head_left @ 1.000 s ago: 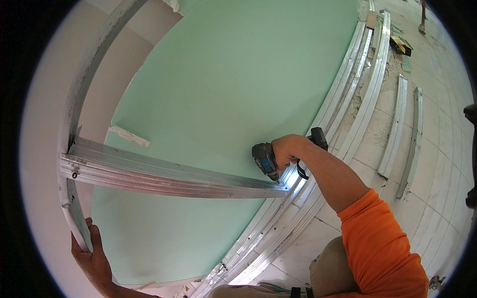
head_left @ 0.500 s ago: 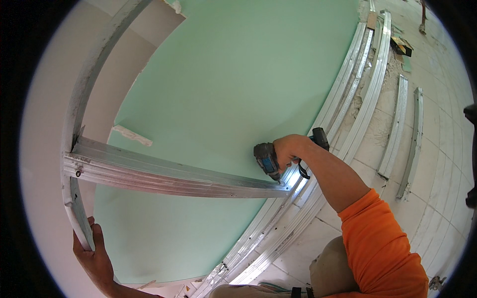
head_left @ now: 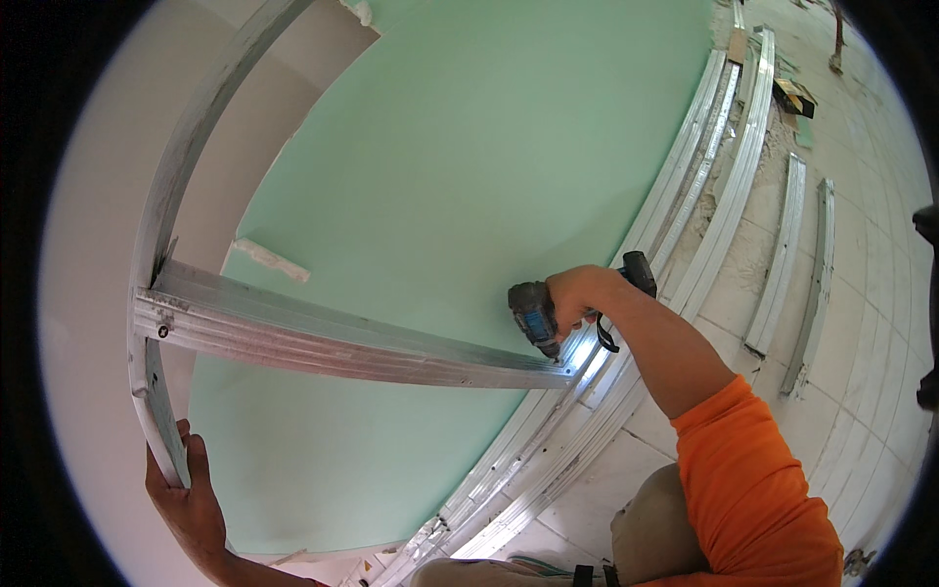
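Cordless drill [head_left: 529, 301], black, blue panel [head_left: 535, 324], any lettering illegible, right hand [head_left: 579, 293] wrapped around it, nose [head_left: 551, 350] at end of metal channel [head_left: 362, 354], left hand [head_left: 188, 501] half-curled round metal upright [head_left: 166, 416].

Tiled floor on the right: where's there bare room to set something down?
The widest bare patch of floor lies right of the two short metal channels; a narrower strip runs between them. It's crowded to their left: long metal channels lie along the green board, where the right hand holds a drill. Farther up sits a dark box.
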Demonstrator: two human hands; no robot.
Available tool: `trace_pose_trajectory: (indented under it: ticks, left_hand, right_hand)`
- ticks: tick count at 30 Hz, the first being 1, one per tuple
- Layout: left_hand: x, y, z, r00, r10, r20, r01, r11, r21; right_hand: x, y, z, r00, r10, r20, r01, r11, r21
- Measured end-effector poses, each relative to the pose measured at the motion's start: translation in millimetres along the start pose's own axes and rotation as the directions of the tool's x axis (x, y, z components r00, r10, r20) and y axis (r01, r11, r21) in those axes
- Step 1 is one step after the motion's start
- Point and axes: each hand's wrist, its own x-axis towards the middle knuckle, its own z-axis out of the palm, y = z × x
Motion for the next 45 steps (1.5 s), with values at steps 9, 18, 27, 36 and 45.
trace_pose_trajectory:
  ticks: [9, 18, 27, 36, 45]
  left_hand:
    - [0.5, 3.6, -0.4, 1.0, 0.002, 0.004, -0.002, 0.999, 0.041]
    - [-1.6, 7.3, 0.6, 1.0, 0.003, -0.014, -0.003, 1.0, 0.014]
    - [-2.4, 10.1, 0.1, 1.0, 0.005, -0.011, -0.004, 1.0, 0.025]
    - [0.3, 8.1, 0.8, 1.0, 0.006, -0.01, -0.006, 1.0, -0.01]
    - [2.1, 7.8, 2.6, 1.0, -0.001, 0.01, 0.001, 1.0, 0.031]
  right_hand:
    - [-33.5, -17.7, -5.2, 0.985, 0.062, -0.159, -0.104, 0.956, -0.273]
    - [-51.3, -32.8, -6.8, 0.99, 0.026, -0.141, -0.059, 0.971, -0.233]
    - [-26.5, -19.8, 0.2, 0.997, 0.068, 0.04, -0.061, 0.986, -0.154]
    - [-24.8, 18.8, 12.7, 0.999, 0.041, 0.032, -0.043, 0.997, 0.057]
    - [-29.5, 37.7, 14.3, 0.999, 0.02, 0.037, -0.026, 0.987, 0.158]
